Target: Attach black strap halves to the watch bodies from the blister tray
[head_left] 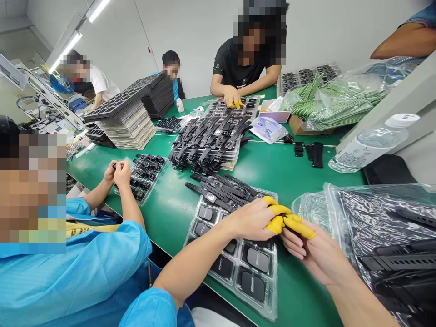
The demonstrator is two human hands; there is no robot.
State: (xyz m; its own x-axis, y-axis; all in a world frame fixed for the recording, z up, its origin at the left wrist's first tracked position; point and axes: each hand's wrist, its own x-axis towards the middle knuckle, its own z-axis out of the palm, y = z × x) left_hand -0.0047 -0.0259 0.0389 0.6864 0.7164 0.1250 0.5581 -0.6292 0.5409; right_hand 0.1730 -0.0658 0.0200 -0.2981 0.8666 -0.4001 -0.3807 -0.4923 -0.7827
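My left hand and my right hand meet over the near edge of a clear blister tray. Both wear yellow finger cots, and the fingers are pinched together. Between them is a small black piece, mostly hidden by the fingers; its kind cannot be made out. Below my left hand, the tray's pockets hold square black watch bodies with pale lettering. Several black watches with straps lie across the tray's far end.
Black straps fill a plastic bag at right, near a clear bottle. Strapped watches are piled on stacked trays ahead. A co-worker's hands work at left beside another tray; another co-worker sits across the green table.
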